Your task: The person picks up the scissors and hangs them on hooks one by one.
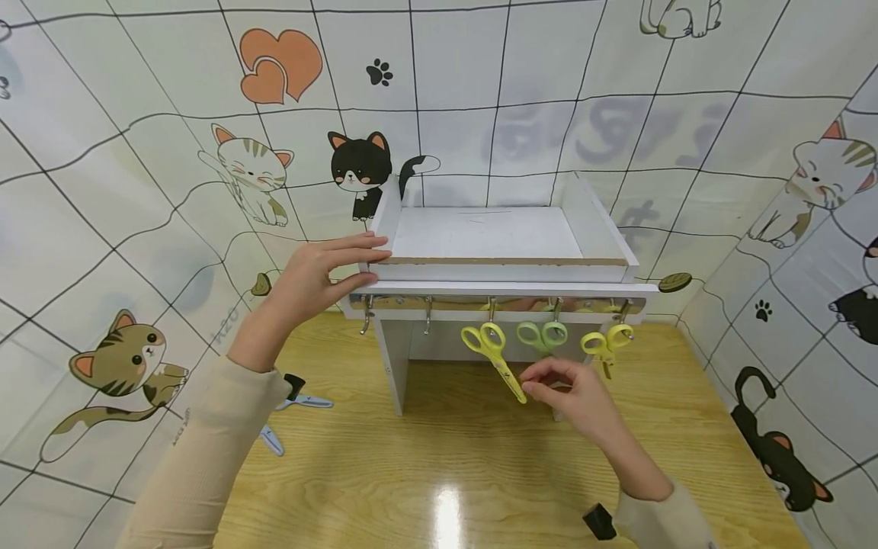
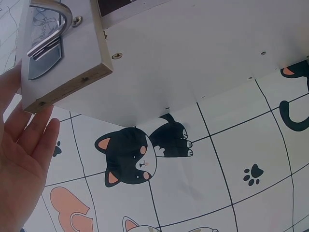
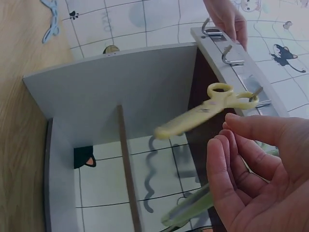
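Observation:
A white wooden rack (image 1: 497, 272) stands on the table, with a metal hook rail along its front. My left hand (image 1: 309, 271) rests its extended fingers on the rack's left front corner, beside a bare hook (image 1: 366, 314). Yellow scissors (image 1: 504, 370) hang tilted from the middle hook, their blade tip pointing down to the right. Close by that tip is my right hand (image 1: 572, 396), its fingers loosely bent; in the right wrist view nothing lies between the fingertips. Green scissors (image 1: 546, 347) hang behind it, and other yellow scissors (image 1: 604, 345) hang on the rightmost hook.
Light blue scissors (image 1: 312, 401) lie on the wooden table (image 1: 411, 465) at left, partly hidden by the left sleeve. A second bare hook (image 1: 428, 314) is on the rail. A black object (image 1: 600, 522) shows beside the right sleeve. A cat-patterned sheet (image 1: 459, 61) surrounds the table.

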The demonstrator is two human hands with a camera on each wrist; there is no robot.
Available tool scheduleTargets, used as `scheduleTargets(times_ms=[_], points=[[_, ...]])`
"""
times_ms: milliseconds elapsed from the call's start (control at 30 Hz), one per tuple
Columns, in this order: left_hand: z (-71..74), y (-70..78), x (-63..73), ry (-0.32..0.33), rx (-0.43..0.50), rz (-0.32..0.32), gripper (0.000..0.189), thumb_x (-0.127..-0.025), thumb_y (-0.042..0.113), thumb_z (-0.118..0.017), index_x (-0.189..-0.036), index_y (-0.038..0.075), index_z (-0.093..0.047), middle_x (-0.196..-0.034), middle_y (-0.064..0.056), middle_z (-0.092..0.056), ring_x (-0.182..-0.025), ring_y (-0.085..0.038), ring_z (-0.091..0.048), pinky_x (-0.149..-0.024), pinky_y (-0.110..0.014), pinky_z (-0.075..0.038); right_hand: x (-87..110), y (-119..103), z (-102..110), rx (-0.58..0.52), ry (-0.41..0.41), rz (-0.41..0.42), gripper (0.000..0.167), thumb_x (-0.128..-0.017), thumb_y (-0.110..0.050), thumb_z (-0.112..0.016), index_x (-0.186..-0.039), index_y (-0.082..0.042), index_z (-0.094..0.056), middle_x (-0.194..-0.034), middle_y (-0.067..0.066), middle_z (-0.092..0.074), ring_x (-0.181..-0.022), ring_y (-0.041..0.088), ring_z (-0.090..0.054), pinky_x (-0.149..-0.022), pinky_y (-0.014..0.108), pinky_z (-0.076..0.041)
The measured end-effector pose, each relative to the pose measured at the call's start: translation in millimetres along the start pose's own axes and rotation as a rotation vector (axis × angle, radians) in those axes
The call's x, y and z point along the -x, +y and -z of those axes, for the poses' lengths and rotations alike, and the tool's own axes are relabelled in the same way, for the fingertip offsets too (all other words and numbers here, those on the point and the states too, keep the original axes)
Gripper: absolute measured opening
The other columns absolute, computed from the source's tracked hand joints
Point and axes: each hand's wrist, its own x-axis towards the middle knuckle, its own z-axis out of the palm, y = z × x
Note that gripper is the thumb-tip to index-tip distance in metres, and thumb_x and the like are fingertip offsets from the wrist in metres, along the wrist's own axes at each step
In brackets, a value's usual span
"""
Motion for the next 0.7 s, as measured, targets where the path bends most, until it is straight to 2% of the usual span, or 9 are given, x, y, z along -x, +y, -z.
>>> scheduleTargets(times_ms=[133, 300, 400, 567, 700], points=[[0.1, -0.2, 0.0, -0.002, 0.001, 0.003, 0.041, -0.087, 0.014, -0.077, -0.128, 0.017, -0.070, -0.138, -0.003, -0.065, -0.132, -0.027, -0.058, -0.102, -0.046, -0.052, 1.0, -9, 8, 0.021, 0.007, 0.017, 0.008, -0.092, -0.009, -0.071, -0.098, -0.005, -0.073, -0.094, 0.009, -0.075, -0.077, 0.004, -0.067, -0.068, 0.024, -0.058], [0.4, -0.5, -0.2, -0.004, -0.003, -0.006, 0.041, -0.088, 0.014, -0.076, -0.128, 0.017, -0.070, -0.137, -0.003, -0.065, -0.130, -0.027, -0.059, -0.097, -0.045, -0.054, 3.5, -30, 24, 0.037, 0.011, 0.067, 0.010, -0.093, -0.008, -0.069, -0.102, -0.004, -0.071, -0.093, -0.010, -0.072, -0.081, 0.003, -0.067, -0.071, 0.021, -0.057], [0.3, -0.8, -0.3, -0.001, -0.004, -0.011, 0.040, -0.088, 0.014, -0.076, -0.127, 0.017, -0.070, -0.137, -0.004, -0.065, -0.130, -0.027, -0.059, -0.095, -0.045, -0.055, 4.1, -44, 36, 0.047, 0.024, 0.117, 0.011, -0.093, -0.005, -0.069, -0.103, -0.002, -0.070, -0.093, -0.015, -0.071, -0.081, 0.002, -0.068, -0.070, 0.019, -0.056], [0.9, 0.1, -0.9, -0.003, -0.001, -0.008, 0.041, -0.088, 0.014, -0.076, -0.128, 0.016, -0.070, -0.137, -0.004, -0.065, -0.129, -0.028, -0.060, -0.097, -0.045, -0.054, 1.0, -65, 59, 0.095, 0.082, 0.280, 0.015, -0.087, 0.009, -0.069, -0.100, 0.001, -0.071, -0.095, -0.015, -0.072, -0.082, 0.000, -0.067, -0.068, 0.015, -0.055], [1.3, 1.1, -0.8, -0.010, -0.004, 0.004, 0.041, -0.088, 0.014, -0.076, -0.128, 0.016, -0.070, -0.137, -0.004, -0.065, -0.130, -0.028, -0.059, -0.101, -0.047, -0.052, -3.8, -77, 81, 0.166, 0.115, 0.443, 0.024, -0.082, 0.018, -0.068, -0.099, 0.001, -0.071, -0.098, -0.012, -0.071, -0.087, -0.001, -0.067, -0.074, 0.011, -0.054]])
